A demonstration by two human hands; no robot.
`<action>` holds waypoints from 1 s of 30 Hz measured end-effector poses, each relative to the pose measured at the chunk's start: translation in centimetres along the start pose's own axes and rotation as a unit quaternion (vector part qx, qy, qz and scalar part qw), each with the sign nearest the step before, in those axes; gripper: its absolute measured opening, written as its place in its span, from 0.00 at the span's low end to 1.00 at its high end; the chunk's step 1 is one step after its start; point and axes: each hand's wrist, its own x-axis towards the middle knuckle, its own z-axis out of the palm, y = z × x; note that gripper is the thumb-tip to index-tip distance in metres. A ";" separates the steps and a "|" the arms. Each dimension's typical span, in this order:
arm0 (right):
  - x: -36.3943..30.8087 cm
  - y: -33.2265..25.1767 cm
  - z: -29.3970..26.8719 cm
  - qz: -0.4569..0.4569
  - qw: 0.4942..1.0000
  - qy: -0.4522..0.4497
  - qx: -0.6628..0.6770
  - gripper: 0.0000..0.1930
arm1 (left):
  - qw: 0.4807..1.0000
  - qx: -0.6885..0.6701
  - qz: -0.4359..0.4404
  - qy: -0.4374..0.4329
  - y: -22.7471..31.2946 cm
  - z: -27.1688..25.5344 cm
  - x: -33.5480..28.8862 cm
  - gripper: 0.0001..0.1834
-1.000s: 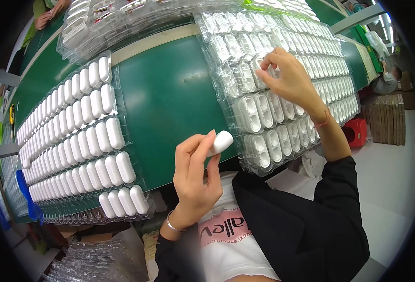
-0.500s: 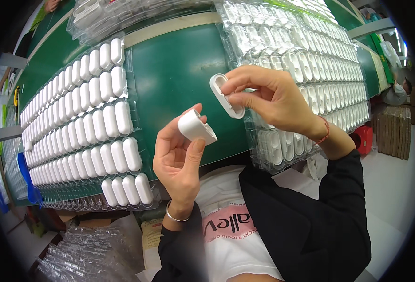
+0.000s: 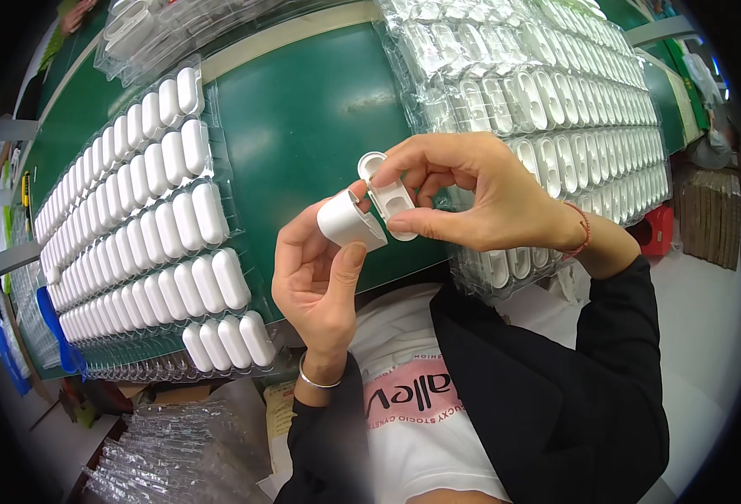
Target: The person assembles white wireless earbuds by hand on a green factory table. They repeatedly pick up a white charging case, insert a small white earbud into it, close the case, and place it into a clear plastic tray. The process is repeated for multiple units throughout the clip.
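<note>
In front of my body, my left hand (image 3: pixel 316 281) grips a white hollow plastic case shell (image 3: pixel 345 222), thumb on its near side and fingers behind it. My right hand (image 3: pixel 475 193) pinches a white oval plastic insert (image 3: pixel 394 202) with recesses in its face, held upright by thumb and fingers. The insert stands close beside the shell's right side; whether they touch I cannot tell. Rows of white rounded caps (image 3: pixel 171 156) lie in a clear tray to my left. Rows of recessed white inserts (image 3: pixel 547 161) fill clear trays to my right.
A green tabletop (image 3: pixel 295 109) lies between the trays. Stacked clear trays (image 3: pixel 160 38) with white parts stand at the far left. On the floor are a bundle of clear plastic trays (image 3: pixel 169 445), a red bin (image 3: pixel 657 232) and stacked cardboard (image 3: pixel 706 217). Another person's hand (image 3: pixel 78 15) shows at the far left.
My right hand has brought the insert left and slightly down, up beside the shell, and turned its recessed face more into view. My left hand has stayed almost in place.
</note>
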 end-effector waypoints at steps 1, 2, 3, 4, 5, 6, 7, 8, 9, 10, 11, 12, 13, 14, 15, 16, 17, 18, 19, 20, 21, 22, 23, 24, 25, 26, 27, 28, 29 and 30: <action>0.0 -0.2 0.0 0.009 1.000 0.000 -0.002 0.15 | 1.000 0.004 -0.001 0.004 -0.1 0.0 -0.1 0.22; 0.0 -0.2 0.1 0.017 1.000 0.000 -0.004 0.16 | 1.000 0.008 -0.001 0.008 -0.3 0.0 -0.2 0.22; 0.0 -0.2 0.1 0.020 1.000 0.002 -0.008 0.16 | 1.000 0.011 -0.002 0.011 -0.3 0.0 -0.2 0.22; 0.0 -0.2 0.1 0.023 1.000 0.004 -0.013 0.15 | 1.000 0.008 -0.001 0.011 -0.4 0.0 -0.2 0.22; 0.0 -0.1 0.0 0.026 0.999 0.006 -0.017 0.15 | 1.000 0.005 -0.001 0.010 -0.4 0.1 -0.3 0.22; -0.1 0.0 0.1 0.025 0.999 0.009 -0.020 0.15 | 1.000 0.001 -0.001 0.010 -0.5 0.1 -0.3 0.22; -0.2 0.1 0.1 0.024 0.999 0.011 -0.023 0.15 | 1.000 0.010 -0.002 0.005 -0.5 0.0 -0.3 0.22; -0.3 0.2 0.1 0.023 0.999 0.014 -0.026 0.15 | 1.000 0.018 -0.003 0.000 -0.5 -0.1 -0.4 0.23; -0.3 0.2 0.1 0.021 0.999 0.015 -0.025 0.15 | 1.000 0.027 -0.004 -0.005 -0.5 -0.1 -0.4 0.23; -0.3 0.2 0.1 0.018 0.999 0.017 -0.025 0.15 | 1.000 0.016 -0.003 -0.007 -0.5 -0.1 -0.4 0.23; -0.3 0.3 0.2 0.015 0.999 0.018 -0.024 0.15 | 1.000 0.005 -0.002 -0.008 -0.4 -0.2 -0.4 0.22; -0.2 0.4 0.3 0.001 0.999 0.030 -0.025 0.15 | 1.000 -0.007 0.000 -0.010 -0.4 -0.2 -0.4 0.22; -0.2 0.5 0.5 -0.013 0.999 0.042 -0.026 0.14 | 1.000 -0.006 -0.003 -0.011 -0.4 -0.2 -0.4 0.22; -0.2 0.6 0.6 -0.028 0.998 0.054 -0.027 0.13 | 1.000 -0.006 -0.005 -0.013 -0.4 -0.3 -0.3 0.22; -0.1 0.5 0.6 -0.027 0.998 0.054 -0.028 0.13 | 1.000 -0.005 -0.007 -0.015 -0.4 -0.3 -0.3 0.22; -0.1 0.5 0.5 -0.026 0.998 0.054 -0.029 0.13 | 1.000 -0.005 -0.008 -0.017 -0.4 -0.3 -0.2 0.22; -0.1 0.5 0.5 -0.025 0.998 0.055 -0.030 0.13 | 1.000 -0.005 -0.009 -0.020 -0.4 -0.4 -0.2 0.22; -0.1 0.6 0.5 -0.027 0.998 0.054 -0.034 0.13 | 1.000 -0.006 -0.010 -0.023 -0.5 -0.4 -0.1 0.22; -0.1 0.7 0.5 -0.029 0.997 0.054 -0.039 0.13 | 1.000 -0.005 -0.008 -0.026 -0.5 -0.5 0.0 0.22; -0.1 0.7 0.5 -0.031 0.997 0.054 -0.043 0.13 | 1.000 -0.004 -0.007 -0.030 -0.6 -0.6 0.0 0.21; 0.0 0.7 0.5 -0.030 0.997 0.053 -0.040 0.13 | 1.000 -0.001 -0.005 -0.031 -0.6 -0.7 0.0 0.21; 0.0 0.7 0.5 -0.029 0.998 0.051 -0.038 0.13 | 1.000 -0.004 -0.007 -0.028 -0.6 -0.7 -0.1 0.21; 0.0 0.6 0.5 -0.028 0.998 0.050 -0.035 0.13 | 1.000 -0.007 -0.009 -0.024 -0.6 -0.6 -0.1 0.21; 0.0 0.7 0.5 -0.030 0.997 0.053 -0.036 0.13 | 1.000 -0.011 -0.012 -0.023 -0.6 -0.5 0.0 0.21; 0.1 0.7 0.5 -0.032 0.997 0.056 -0.037 0.13 | 1.000 -0.014 -0.014 -0.016 -0.6 -0.5 0.0 0.21; 0.1 0.7 0.6 -0.034 0.997 0.059 -0.038 0.12 | 1.000 -0.016 -0.017 -0.008 -0.7 -0.4 -0.1 0.21; 0.1 0.7 0.5 -0.035 0.997 0.055 -0.040 0.12 | 1.000 -0.018 -0.019 0.000 -0.6 -0.4 -0.2 0.21; 0.2 0.6 0.5 -0.037 0.997 0.051 -0.042 0.12 | 1.000 -0.024 -0.020 0.005 -0.6 -0.3 -0.3 0.21; 0.3 0.5 0.4 -0.038 0.997 0.047 -0.043 0.12 | 0.999 -0.029 -0.021 0.010 -0.4 -0.3 -0.4 0.22; 0.2 0.4 0.2 -0.037 0.997 0.038 -0.056 0.12 | 0.999 -0.035 -0.023 0.013 -0.4 -0.3 -0.4 0.22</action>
